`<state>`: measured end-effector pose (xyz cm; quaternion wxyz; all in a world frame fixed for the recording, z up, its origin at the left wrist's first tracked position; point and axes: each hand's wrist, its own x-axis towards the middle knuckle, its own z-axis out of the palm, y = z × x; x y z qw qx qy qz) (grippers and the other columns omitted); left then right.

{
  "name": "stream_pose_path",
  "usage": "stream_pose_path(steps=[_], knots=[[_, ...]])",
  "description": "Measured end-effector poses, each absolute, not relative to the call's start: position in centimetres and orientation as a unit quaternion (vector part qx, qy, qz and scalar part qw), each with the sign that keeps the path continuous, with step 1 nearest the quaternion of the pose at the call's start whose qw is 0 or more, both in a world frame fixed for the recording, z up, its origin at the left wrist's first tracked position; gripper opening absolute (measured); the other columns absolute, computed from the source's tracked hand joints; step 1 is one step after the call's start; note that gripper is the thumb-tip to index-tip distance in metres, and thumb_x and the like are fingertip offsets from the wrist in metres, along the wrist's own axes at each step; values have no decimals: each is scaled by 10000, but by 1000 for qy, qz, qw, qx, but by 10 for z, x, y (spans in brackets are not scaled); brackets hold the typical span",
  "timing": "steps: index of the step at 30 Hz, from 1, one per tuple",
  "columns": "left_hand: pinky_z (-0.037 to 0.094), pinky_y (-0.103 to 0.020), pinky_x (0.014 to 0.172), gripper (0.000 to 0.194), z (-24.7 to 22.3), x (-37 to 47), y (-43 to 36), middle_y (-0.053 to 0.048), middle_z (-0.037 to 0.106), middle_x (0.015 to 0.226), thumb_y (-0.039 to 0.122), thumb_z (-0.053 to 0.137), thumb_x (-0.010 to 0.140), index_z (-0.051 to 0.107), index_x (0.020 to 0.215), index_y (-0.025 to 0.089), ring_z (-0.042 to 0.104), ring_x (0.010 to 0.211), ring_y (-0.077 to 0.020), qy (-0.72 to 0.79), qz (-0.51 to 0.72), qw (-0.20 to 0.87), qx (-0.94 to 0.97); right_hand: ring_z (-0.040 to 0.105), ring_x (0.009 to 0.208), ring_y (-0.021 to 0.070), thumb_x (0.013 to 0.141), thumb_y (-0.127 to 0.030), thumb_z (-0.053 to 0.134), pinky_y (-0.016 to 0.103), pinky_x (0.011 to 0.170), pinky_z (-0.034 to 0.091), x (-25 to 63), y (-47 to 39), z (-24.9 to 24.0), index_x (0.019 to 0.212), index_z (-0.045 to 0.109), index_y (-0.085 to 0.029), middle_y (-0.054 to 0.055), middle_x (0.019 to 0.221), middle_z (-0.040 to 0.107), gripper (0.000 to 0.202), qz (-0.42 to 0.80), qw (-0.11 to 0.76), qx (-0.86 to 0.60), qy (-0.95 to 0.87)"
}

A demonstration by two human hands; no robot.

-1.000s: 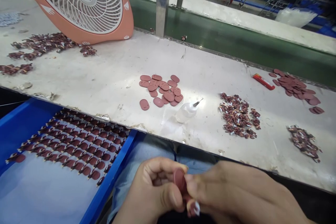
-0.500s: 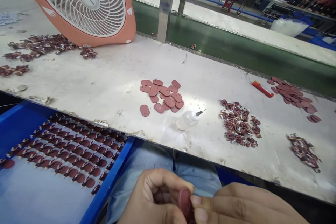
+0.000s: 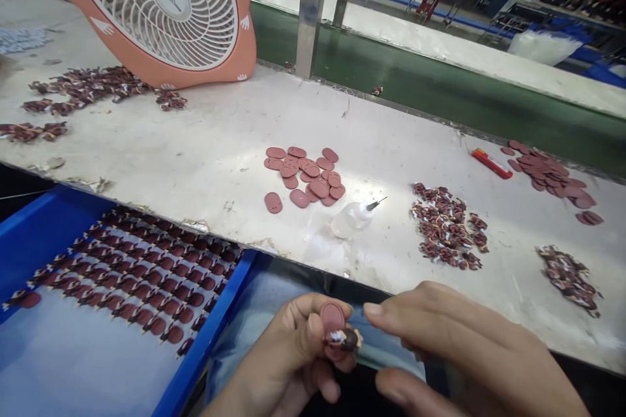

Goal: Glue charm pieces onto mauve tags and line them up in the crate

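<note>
Between the thumb and fingers of my left hand is a maroon oval base with a small dark figurine on it. My right hand is beside it, apart from the piece, its thumb and fingers spread with nothing between them. Beyond my hands, a clear squeeze bottle with a needle tip lies tilted on the table. Loose maroon oval bases lie in a heap just left of the bottle. To its right is a pile of small dark figurines.
Below the table at left, a blue tray holds rows of figurines on oval bases. An orange fan stands behind. A red tube lies near more oval bases. A metal post rises at the table's back edge.
My right hand has let go of the piece, drawn away and spread its fingers. My left hand has raised and turned the base, so the figurine on it now shows.
</note>
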<state>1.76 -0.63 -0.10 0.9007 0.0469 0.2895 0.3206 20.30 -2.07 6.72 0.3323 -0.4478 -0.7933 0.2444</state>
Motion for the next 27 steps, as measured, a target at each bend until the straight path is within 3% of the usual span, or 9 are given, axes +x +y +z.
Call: stream_pose_path(steps=[5,13,21,25,27], knots=[[493,-111,408,241,-9,17,-9,-3,631,632,367,797,728,766,796,138,595,533,-73,291,318,900,58,638,655,82,905,-170,630,135,599,529,199,-11,66,1096,656,-158,17,763,659,193,273,351,-449,-775],[468,-111,391,270,-12,15,-10,-17,641,672,407,779,738,750,813,149,554,513,-65,281,317,903,67,649,644,99,850,-143,688,154,535,509,193,-11,68,1077,671,-196,12,776,676,234,324,341,-452,-758],[501,-120,426,375,-12,9,-7,-50,679,773,506,746,735,738,873,157,590,594,-88,269,307,906,109,637,650,89,817,-55,669,130,544,480,186,-7,60,1025,692,-145,16,734,666,228,347,352,-441,-749],[529,-153,444,643,-12,5,-4,-65,681,819,644,717,671,695,1096,162,629,660,-126,291,334,888,125,627,616,85,853,-65,615,145,535,503,181,-8,52,1060,648,-164,13,751,658,232,272,360,-450,-771],[508,-155,433,529,-10,3,-5,-12,636,735,572,768,670,692,1014,177,580,596,-103,354,395,836,139,628,636,97,853,-58,631,170,567,532,176,-11,42,1092,621,-151,29,781,656,257,189,365,-461,-787]])
